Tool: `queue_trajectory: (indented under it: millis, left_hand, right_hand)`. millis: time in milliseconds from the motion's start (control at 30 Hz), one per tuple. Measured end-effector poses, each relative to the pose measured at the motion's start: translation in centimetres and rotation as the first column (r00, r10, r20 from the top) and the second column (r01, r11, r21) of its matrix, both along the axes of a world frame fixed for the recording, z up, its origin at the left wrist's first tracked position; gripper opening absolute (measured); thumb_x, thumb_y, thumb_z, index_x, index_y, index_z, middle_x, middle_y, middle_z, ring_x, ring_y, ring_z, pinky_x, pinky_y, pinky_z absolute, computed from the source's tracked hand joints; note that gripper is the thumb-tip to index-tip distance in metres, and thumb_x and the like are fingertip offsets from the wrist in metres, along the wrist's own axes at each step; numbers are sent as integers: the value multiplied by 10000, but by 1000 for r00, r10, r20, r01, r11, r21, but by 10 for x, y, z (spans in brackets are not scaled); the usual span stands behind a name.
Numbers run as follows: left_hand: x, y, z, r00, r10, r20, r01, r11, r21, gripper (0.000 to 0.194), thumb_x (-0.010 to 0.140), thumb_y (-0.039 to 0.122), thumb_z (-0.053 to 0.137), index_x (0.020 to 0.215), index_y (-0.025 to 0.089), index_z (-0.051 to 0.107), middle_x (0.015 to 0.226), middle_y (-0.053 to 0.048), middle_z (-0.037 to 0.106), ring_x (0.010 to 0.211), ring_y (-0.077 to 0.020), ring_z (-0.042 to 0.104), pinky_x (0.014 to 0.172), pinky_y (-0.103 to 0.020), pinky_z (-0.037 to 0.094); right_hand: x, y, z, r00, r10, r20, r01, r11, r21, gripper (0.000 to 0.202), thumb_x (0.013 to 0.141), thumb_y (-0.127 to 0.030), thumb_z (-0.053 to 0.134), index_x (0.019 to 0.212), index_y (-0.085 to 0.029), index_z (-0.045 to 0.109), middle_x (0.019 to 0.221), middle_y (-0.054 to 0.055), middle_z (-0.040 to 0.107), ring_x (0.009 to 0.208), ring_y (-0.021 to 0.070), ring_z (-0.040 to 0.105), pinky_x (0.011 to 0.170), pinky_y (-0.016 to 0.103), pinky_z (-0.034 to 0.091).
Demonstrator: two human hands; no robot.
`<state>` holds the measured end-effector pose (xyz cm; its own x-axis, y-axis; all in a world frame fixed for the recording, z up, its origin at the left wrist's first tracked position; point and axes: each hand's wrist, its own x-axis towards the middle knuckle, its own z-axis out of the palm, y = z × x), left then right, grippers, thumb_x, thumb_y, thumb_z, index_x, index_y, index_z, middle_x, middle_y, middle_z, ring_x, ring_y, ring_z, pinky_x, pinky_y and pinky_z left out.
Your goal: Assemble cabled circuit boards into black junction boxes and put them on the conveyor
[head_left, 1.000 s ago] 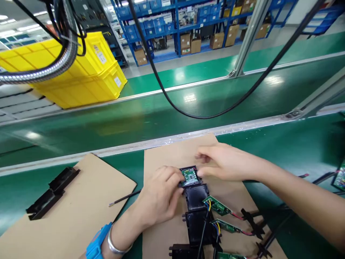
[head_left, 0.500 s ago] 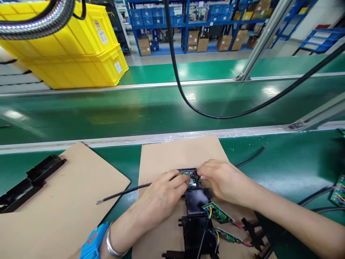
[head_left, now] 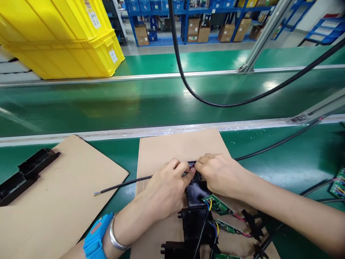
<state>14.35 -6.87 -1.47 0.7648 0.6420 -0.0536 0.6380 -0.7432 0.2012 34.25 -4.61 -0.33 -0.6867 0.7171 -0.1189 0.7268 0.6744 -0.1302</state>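
Observation:
Both hands meet at a small black housing [head_left: 197,176] on the middle cardboard sheet. My left hand [head_left: 172,187] bends over its left side, fingers closed on something I cannot make out. Opposite it, my right hand [head_left: 218,172] pinches at the housing's upper right edge, where a bit of red wire shows; the fingertips hide the rest. Nearer me lie more black housings [head_left: 198,225] and green circuit boards [head_left: 218,205] with coloured wires. A black cable [head_left: 121,185] with bare ends runs out leftward, and another cable [head_left: 275,144] extends to the right.
Black plastic trays [head_left: 20,183] lie on the left cardboard [head_left: 54,190]. Stacked yellow crates [head_left: 81,54] stand at the back left. A thick black cable [head_left: 226,105] hangs across the view. Metal posts [head_left: 264,39] rise on the right, and another circuit board [head_left: 339,183] sits at the right edge.
My hands have come closer together over the housing and now cover more of it. The right-hand cable reaches farther right, to the metal rail. The view has tilted slightly downward.

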Motion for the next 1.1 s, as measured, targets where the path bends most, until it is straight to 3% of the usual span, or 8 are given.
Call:
queue_trajectory:
  millis: [200,367,533,667,733,800,900,1100]
  left_hand:
    - [-6,0,-4,999,34,35,-34,999,6,712,704,55,503,1408,141,434,1114,-85,551,964,-239,500,850,-377,498]
    - [-1,-1,-5,1000,12,-12,-12,999,48,709,701,71,493,1406,104,427,1051,-91,562,936,-252,504,788,-388,505]
    - [9,-3,1,998,23,-63,-19,998,60,678,711,92,494,1384,27,445,1017,-129,585,919,-286,514,764,-436,509]
    - [-8,0,14,991,35,127,-21,994,-112,627,791,77,499,1410,159,438,1184,-115,574,1063,-261,530,912,-412,499]
    - [-24,3,21,953,112,281,-66,984,-167,552,866,99,477,1405,214,438,1260,-93,559,1149,-229,517,987,-388,470]
    - [-38,5,22,908,237,345,-190,968,-165,443,897,130,480,1330,216,509,1232,-82,589,1153,-227,530,1000,-405,459]
    - [-50,7,14,880,371,297,-326,926,-189,275,862,153,559,1122,206,631,1090,-60,653,1047,-236,589,934,-419,485]
    - [-45,10,-7,864,398,309,-341,914,-221,112,847,151,607,913,215,671,923,-16,681,900,-195,622,815,-349,500]
  right_hand:
    - [16,-4,-12,988,15,-155,1,995,97,169,871,-108,489,914,-141,649,868,76,649,808,216,596,689,319,444]
    - [22,-2,-22,966,115,-232,-87,988,129,296,857,-7,394,906,-128,660,866,78,656,800,200,566,724,308,447]
    - [21,4,-27,955,111,-274,-94,993,76,271,847,-10,417,848,-135,657,846,76,657,779,191,550,722,303,440]
    - [28,6,-25,936,78,-343,-69,997,40,239,948,-155,466,862,-154,689,826,63,658,799,196,549,754,321,444]
    - [32,8,-19,920,53,-389,-51,999,16,187,946,-200,517,944,-162,701,877,59,670,855,202,549,796,327,446]
    - [31,10,-11,897,20,-442,-23,1000,-3,181,933,-178,535,1007,-162,699,920,58,676,892,203,543,828,333,442]
    - [18,15,-2,878,-13,-478,5,1000,-18,170,912,-140,555,967,-162,714,889,55,667,894,204,532,830,333,435]
    - [-23,20,-6,961,11,-275,-24,999,-44,79,835,-228,711,776,-174,712,800,49,620,891,220,510,742,316,422]
